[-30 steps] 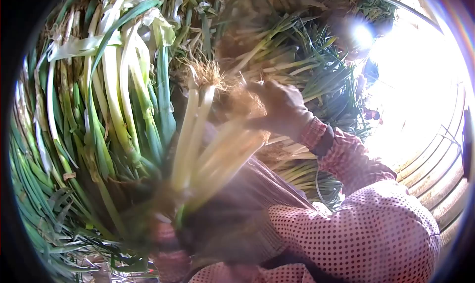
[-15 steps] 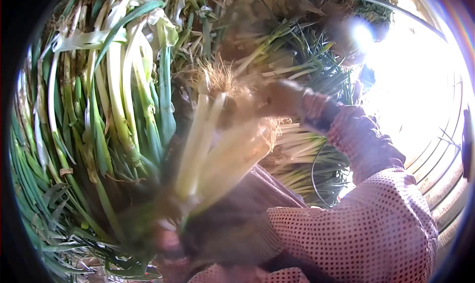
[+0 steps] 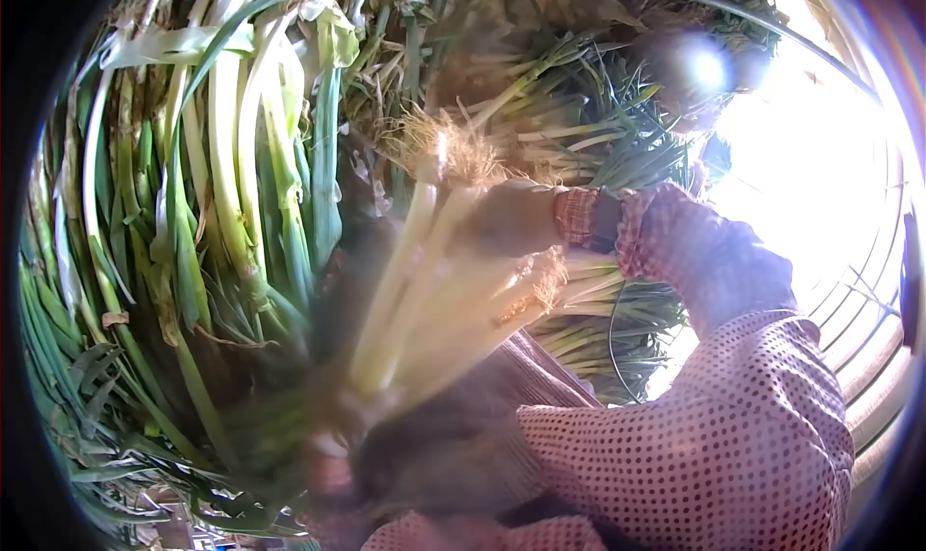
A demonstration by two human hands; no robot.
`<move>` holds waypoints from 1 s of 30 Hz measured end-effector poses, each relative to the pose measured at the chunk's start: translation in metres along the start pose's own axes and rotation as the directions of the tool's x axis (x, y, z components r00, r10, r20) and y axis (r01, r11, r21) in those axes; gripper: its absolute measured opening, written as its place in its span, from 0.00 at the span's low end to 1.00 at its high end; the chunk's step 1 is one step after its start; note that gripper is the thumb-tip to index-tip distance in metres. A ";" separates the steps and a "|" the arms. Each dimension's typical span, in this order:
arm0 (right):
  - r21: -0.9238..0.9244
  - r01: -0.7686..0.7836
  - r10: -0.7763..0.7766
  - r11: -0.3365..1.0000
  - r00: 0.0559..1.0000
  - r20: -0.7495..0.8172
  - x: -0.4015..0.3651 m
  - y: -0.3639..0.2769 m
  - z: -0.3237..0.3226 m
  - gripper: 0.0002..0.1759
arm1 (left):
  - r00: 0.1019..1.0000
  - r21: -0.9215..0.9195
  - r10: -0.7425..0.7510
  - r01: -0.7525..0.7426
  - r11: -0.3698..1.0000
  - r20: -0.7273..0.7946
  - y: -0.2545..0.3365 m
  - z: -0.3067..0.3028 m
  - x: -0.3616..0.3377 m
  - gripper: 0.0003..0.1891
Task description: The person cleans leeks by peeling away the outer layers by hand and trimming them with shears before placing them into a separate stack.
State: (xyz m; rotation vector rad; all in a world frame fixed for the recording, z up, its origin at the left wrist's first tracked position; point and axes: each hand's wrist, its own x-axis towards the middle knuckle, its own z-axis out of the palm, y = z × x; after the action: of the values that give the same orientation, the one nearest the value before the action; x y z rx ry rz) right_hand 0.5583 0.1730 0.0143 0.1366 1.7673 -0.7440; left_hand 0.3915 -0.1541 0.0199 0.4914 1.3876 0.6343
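A bunch of green onions [image 3: 410,310] stands tilted in front of me, its pale stems fanning upward to tangled brown roots [image 3: 449,151]. Low down, where the stems come together, my left hand [image 3: 340,411] is closed around the bunch; blur softens its outline. My right hand [image 3: 511,218] reaches in from the right and lies against the stems just below the roots. Its fingers are smeared and partly hidden, so their grip cannot be made out. A checked cuff and a dark band show at the right wrist.
A large pile of green onions [image 3: 227,165] stands on the left. More onions [image 3: 598,310] lie behind my right forearm, and others spread at the back. A thin dark hoop [image 3: 762,21] arches at upper right beside ribbed, brightly lit sheeting [image 3: 868,387].
My right hand has moved slightly down and left against the stems. The root end of the bunch has shifted a little to the right. The left hand has barely moved.
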 end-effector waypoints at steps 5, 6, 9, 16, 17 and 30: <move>0.356 -0.299 0.390 0.886 0.894 -0.220 0.027 0.020 0.019 0.19 | 0.994 0.099 0.102 -0.098 0.990 -0.040 -0.009 0.006 0.010 0.30; 0.460 -0.241 0.418 0.854 0.845 -0.333 0.051 0.052 0.067 0.19 | 0.991 0.137 0.124 -0.117 0.984 -0.050 -0.010 0.006 0.011 0.30; -0.096 -0.617 0.574 0.781 0.770 -0.280 0.058 0.084 0.051 0.19 | 0.996 0.146 0.020 -0.007 0.989 -0.090 -0.019 0.015 0.008 0.30; -0.257 -0.348 0.392 0.902 0.909 0.145 0.049 0.092 0.022 0.29 | 0.992 0.223 -0.095 0.110 0.968 -0.077 -0.017 0.014 0.011 0.29; -0.314 -0.297 0.357 0.902 0.921 0.155 0.054 0.087 0.036 0.26 | 0.998 0.182 -0.047 0.056 0.982 -0.053 -0.014 0.007 0.009 0.29; 0.092 -0.645 0.574 0.758 0.594 -0.564 0.082 0.164 -0.032 0.17 | 0.998 0.088 -0.040 0.044 0.995 -0.044 -0.013 -0.009 0.007 0.32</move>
State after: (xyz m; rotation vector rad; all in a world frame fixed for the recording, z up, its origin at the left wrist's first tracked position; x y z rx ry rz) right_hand 0.5779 0.2976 -0.1225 0.9308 2.1198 -0.0601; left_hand 0.3851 -0.1594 0.0053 0.5214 1.4674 0.5532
